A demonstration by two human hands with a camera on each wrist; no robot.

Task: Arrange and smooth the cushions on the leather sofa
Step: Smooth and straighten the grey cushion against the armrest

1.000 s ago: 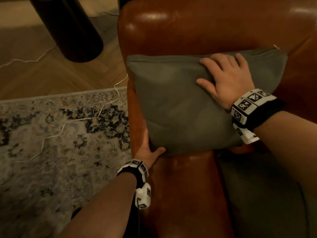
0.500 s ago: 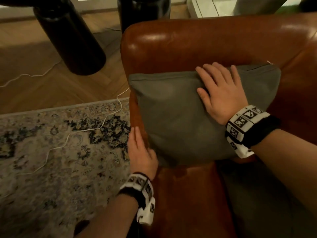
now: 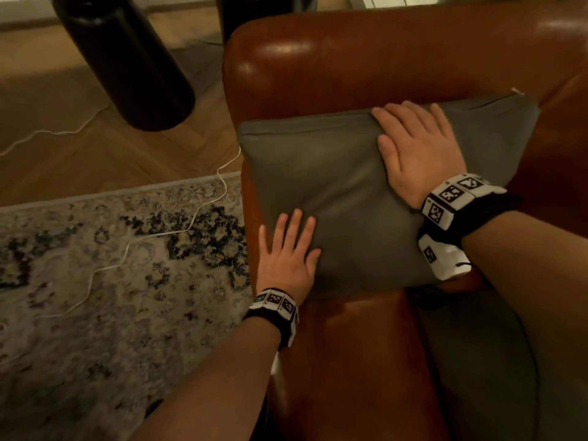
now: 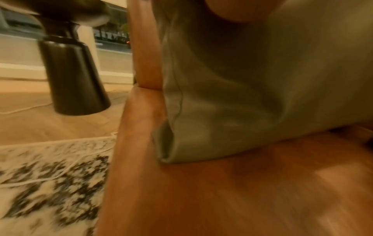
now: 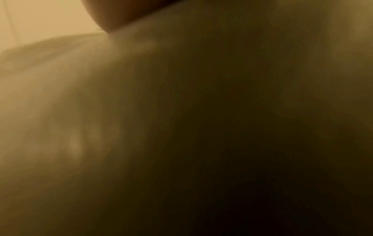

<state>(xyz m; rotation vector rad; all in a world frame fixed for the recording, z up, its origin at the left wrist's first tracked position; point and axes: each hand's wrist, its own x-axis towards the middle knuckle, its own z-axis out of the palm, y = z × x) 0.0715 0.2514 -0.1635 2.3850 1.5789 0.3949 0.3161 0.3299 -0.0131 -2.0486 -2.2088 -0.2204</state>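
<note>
A grey-green cushion point(image 3: 343, 189) leans in the left corner of the brown leather sofa point(image 3: 350, 62), against its armrest and backrest. My left hand point(image 3: 288, 249) lies flat on the cushion's lower left part, fingers straight. My right hand point(image 3: 413, 148) presses flat near the cushion's top edge, fingers together over the seam. In the left wrist view the cushion point(image 4: 262, 83) fills the upper right, its corner resting on the leather seat point(image 4: 242, 191). The right wrist view is dark and blurred against the cushion fabric point(image 5: 141, 111).
A patterned rug point(image 3: 111, 265) covers the floor left of the sofa, with a white cable point(image 3: 159, 233) snaking across it. Two black cylindrical stands point(image 3: 127, 58) rest on the wooden floor behind. A grey seat cushion point(image 3: 477, 361) lies at lower right.
My left hand has come out from the cushion's lower left corner and now lies flat on its front face. My right hand stays near the top edge.
</note>
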